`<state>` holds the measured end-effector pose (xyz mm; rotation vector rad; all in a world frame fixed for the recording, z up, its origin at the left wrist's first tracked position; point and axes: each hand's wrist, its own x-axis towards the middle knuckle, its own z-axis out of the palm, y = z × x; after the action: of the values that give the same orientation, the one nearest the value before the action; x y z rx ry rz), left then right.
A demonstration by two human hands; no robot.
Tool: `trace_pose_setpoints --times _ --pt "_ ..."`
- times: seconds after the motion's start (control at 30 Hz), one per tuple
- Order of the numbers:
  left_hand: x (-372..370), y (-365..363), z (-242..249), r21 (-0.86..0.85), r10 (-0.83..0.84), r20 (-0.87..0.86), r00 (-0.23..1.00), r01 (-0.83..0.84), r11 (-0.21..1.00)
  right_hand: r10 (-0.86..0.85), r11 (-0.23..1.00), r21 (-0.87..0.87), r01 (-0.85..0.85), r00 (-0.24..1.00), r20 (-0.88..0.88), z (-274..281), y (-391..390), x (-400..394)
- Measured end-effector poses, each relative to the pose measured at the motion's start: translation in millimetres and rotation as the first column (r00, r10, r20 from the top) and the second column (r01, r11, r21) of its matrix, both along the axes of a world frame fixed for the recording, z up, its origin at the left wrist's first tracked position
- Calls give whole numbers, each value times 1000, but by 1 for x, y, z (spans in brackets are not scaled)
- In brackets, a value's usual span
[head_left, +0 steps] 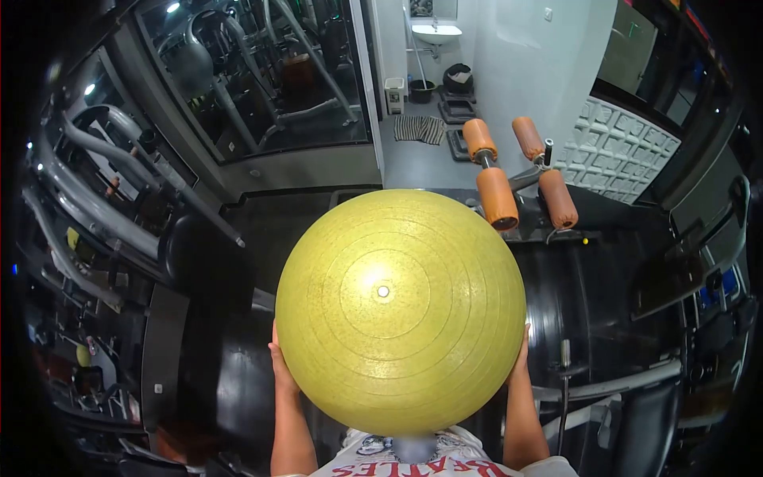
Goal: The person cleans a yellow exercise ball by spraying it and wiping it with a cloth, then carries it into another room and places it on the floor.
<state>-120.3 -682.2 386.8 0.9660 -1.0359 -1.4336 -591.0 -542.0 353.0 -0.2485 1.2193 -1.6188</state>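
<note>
A large yellow-green exercise ball (397, 334) fills the middle of the head view, its pale valve plug facing up toward me. My left hand (280, 364) presses against the ball's left side, with most of its fingers hidden behind the curve. On the opposite side my right hand (520, 358) supports the ball in the same way, and its fingers are mostly out of sight too. Both forearms reach up from the bottom of the view, and the ball sits close in front of my printed white shirt (413, 459).
A machine with orange foam rollers (498, 199) stands beyond the ball to the right. Grey-framed gym equipment (103, 207) lines the left. A doorway ahead shows a striped mat (420, 129) and a sink (436, 33). A metal-framed bench (648, 417) is at lower right.
</note>
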Motion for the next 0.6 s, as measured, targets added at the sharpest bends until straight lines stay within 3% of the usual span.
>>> trace_pose_setpoints --times 0.13,0.2,0.3,0.4,0.5,0.6 --pt "-27 -92 5 29 14 -25 1000 -13 999 58 998 -4 -58 996 -74 23 -71 -19" --pt "-51 -140 28 -44 -24 8 1000 24 999 21 1000 -3 -22 989 -144 34 -112 -32" --pt "-73 -201 46 -107 -49 75 996 57 993 99 995 44 -93 982 -162 44 -160 -58" --pt "-103 -253 41 -53 -18 57 998 21 998 74 992 121 -25 907 -415 48 -203 -79" --pt "-135 -312 48 -83 -47 62 997 52 995 69 997 -20 -80 940 -335 38 -246 -112" --pt "-165 -365 54 -111 -66 85 994 75 991 137 991 53 -126 922 -363 74 -302 -130"
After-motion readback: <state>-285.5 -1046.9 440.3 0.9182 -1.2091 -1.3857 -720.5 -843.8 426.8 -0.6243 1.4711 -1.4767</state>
